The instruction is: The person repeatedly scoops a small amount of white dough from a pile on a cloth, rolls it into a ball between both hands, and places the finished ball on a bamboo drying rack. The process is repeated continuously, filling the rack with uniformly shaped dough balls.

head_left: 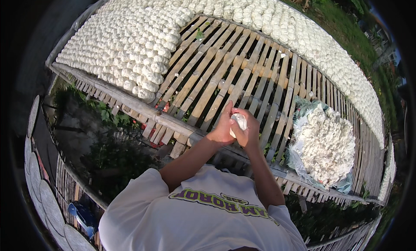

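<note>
both my hands meet at centre frame, just above my white shirt [190, 216]. my left hand [223, 127] is cupped against the side of a white lump [239, 121], fingers raised and pressed to it. my right hand [249, 132] curls around the same lump from the other side, grip closed on it; only the top of the lump shows between the palms.

under the hands: bamboo slat rack [225, 73], serving as bench, slats running from lower centre toward upper right, bare in its middle part.

rows of small white lumps [130, 43] packed tight, covering the upper left of the frame and continuing as a band along the top and down the right edge of the rack.

right of my hands, well apart from them: heap of crumbly white mass [325, 145] lying on a sack or plastic sheet [299, 108] on the rack.

lower left: green plants [108, 116] below the rack edge; blue object [80, 214], too small to tell.
</note>
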Available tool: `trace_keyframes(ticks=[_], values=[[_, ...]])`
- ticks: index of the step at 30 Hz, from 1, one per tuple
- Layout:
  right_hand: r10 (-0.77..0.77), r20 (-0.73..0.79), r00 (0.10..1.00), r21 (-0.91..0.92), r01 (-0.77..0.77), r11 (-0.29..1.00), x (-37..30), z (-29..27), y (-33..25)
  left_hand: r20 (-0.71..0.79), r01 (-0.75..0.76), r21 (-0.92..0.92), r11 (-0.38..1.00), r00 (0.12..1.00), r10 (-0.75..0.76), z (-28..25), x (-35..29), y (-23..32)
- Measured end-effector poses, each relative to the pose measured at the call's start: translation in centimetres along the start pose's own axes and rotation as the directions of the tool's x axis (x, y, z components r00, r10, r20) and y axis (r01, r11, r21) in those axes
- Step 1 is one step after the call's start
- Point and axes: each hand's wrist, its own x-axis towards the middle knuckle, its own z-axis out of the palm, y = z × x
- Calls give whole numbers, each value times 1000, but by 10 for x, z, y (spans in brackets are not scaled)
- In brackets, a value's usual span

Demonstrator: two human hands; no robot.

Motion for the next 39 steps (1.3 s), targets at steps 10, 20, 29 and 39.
trace_keyframes(ticks=[10, 20, 29, 39], values=[[-143, -54, 988, -23, 142, 990, 3, 4, -7, -131, -36, 188, 981, 989, 61, 11, 2, 15], [-78, -140, 987, 46, 85, 995, 1, 6, -9, -71, -95, 229, 969, 991, 114, 17, 1, 4], [37, -144, 989, 13, -36, 999, 3, 7, -10, -115, -254, 349, 902, 944, 310, 18, 4, -5], [320, -164, 933, 294, -264, 919, -4, 10, -13, -147, -350, 403, 846, 887, 437, 31, -4, -7]])
